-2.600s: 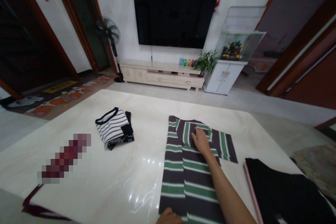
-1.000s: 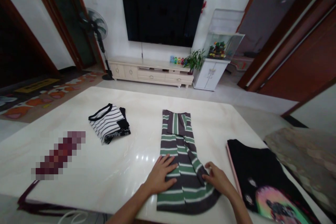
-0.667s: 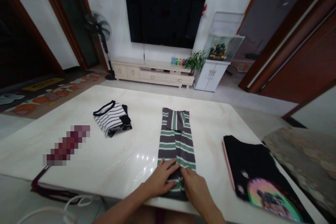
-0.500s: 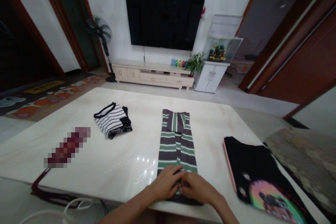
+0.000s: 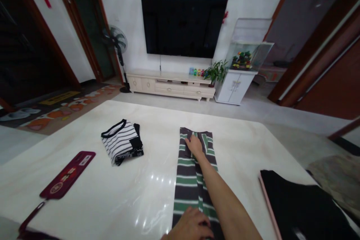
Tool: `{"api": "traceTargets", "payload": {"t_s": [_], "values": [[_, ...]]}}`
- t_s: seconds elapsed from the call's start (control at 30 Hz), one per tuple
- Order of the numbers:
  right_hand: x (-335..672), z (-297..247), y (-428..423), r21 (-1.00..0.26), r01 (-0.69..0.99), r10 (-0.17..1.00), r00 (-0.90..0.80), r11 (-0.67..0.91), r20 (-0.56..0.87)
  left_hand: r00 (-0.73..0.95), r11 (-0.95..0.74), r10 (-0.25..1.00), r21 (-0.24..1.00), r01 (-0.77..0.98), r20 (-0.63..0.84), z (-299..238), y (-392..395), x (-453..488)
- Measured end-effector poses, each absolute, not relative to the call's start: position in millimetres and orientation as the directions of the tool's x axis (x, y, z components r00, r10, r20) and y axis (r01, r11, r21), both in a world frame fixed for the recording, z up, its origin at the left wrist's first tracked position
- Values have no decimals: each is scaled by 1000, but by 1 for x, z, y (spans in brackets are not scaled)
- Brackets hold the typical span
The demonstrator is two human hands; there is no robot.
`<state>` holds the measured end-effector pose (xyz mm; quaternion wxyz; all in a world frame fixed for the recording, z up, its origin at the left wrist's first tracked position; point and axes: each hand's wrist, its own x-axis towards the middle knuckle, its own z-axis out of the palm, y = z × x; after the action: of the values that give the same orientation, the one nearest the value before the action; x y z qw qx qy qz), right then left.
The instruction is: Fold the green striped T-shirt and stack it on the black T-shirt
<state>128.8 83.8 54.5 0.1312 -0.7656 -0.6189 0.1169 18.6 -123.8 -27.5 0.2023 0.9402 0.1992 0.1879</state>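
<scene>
A green, dark grey and white striped shirt (image 5: 188,182), folded into a long narrow strip, lies lengthwise in front of me on the pale table (image 5: 135,198). At its far end, my right hand (image 5: 194,144) rests on the cloth with curled fingers, the forearm crossing over the strip's right side. My left hand (image 5: 192,225) is at the near end, its bent fingers closed on the fabric, partly cut off by the bottom of the view. The strip's near edge is out of sight.
A folded black-and-white striped top (image 5: 121,140) lies to the left, with a dark red phone (image 5: 68,175) and its strap nearer me. At right sits folded black clothing (image 5: 303,206) with a pink edge. Beyond the table are a TV cabinet (image 5: 171,87) and a standing fan (image 5: 119,50).
My right hand has moved from the shirt's near end to its far end. My left hand stays near the close end. The view has shifted, and the near hem has left the picture.
</scene>
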Motion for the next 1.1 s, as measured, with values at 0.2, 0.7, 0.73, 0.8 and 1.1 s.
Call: {"api": "traceTargets", "payload": {"t_s": [0.2, 0.7, 0.73, 0.8, 1.1], "values": [[117, 34, 105, -343, 873, 932, 362, -347, -21, 829, -763, 541, 497, 413, 142, -74, -113, 29], [104, 26, 94, -388, 918, 981, -5, 81, 194, 875, -631, 484, 702, 331, 23, -57, -118, 19], [105, 22, 91, -390, 912, 979, -52, 126, 195, 887, -625, 461, 717, 308, 21, -52, -119, 17], [114, 17, 79, -394, 899, 973, -119, 191, 200, 903, -615, 429, 739, 274, 23, -47, -121, 12], [195, -2, -15, -347, 935, 994, -37, 70, 101, 924, -685, 375, 692, 225, 71, -1, -136, -7]]}}
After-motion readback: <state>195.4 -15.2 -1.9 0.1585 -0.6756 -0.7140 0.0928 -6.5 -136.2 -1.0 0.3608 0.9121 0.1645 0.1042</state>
